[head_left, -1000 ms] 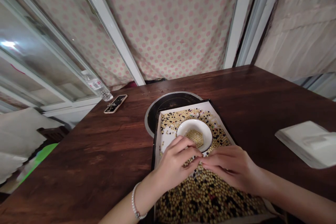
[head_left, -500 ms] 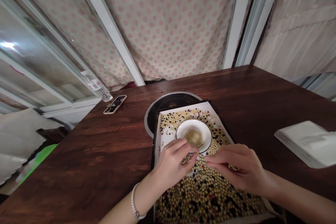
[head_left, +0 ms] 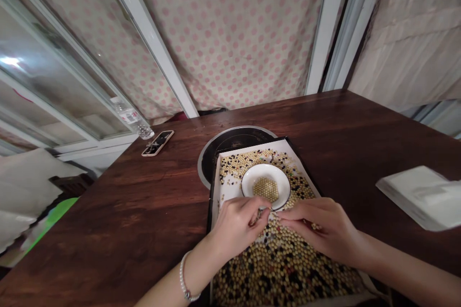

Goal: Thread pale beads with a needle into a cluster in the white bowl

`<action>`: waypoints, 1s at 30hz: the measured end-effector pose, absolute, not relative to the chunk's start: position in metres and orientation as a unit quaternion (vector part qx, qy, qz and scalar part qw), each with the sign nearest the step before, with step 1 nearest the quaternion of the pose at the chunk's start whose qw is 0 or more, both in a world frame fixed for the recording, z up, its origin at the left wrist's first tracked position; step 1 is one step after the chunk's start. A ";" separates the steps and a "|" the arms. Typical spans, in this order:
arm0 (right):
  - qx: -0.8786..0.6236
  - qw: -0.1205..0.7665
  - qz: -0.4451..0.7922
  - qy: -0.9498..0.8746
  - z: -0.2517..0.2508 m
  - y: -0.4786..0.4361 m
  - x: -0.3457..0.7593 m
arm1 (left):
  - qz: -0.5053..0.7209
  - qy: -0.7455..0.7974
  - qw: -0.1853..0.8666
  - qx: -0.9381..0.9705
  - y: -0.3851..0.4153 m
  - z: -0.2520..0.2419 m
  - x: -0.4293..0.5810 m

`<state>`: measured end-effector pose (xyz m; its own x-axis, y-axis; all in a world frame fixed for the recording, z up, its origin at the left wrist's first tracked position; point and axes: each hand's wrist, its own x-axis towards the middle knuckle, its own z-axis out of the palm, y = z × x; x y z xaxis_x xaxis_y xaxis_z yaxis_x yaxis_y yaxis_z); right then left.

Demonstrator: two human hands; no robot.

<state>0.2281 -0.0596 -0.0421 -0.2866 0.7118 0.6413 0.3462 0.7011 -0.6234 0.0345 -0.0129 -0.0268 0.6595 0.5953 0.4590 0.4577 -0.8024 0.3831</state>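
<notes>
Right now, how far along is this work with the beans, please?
It looks early. Done: a small patch of yellow beans lies in the white bowl. In hand: the left hand and right hand work together at the bowl's rim. Left: mixed yellow and dark beans still cover most of the tray.

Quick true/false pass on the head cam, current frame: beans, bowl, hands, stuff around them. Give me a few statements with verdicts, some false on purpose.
The left hand and right hand are both over the mixed beans, by the near rim of the white bowl. True.

The white bowl holds only pale yellow beans. True.

The bead bracelet is on the right wrist. False: it is on the left wrist.

The phone lies on the tray. False: it lies on the wooden table, off the tray.

The tray stands clear of the round black hob. False: it overlaps the hob.
</notes>
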 end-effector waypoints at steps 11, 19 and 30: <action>-0.355 0.508 0.218 -0.754 -0.041 -0.060 0.228 | 0.288 0.293 0.100 0.906 -0.012 -0.029 0.034; -0.377 0.493 0.281 -0.732 -0.040 -0.059 0.228 | 0.294 0.294 0.096 0.904 -0.013 -0.029 0.034; -0.367 0.482 0.258 -0.753 -0.044 -0.060 0.231 | 0.276 0.285 0.078 0.914 -0.012 -0.030 0.033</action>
<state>0.2308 -0.0603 -0.0437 -0.2661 0.8015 0.5355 0.3042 0.5970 -0.7424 0.0328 -0.0119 -0.0295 0.6846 0.5650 0.4606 0.4784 -0.8250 0.3009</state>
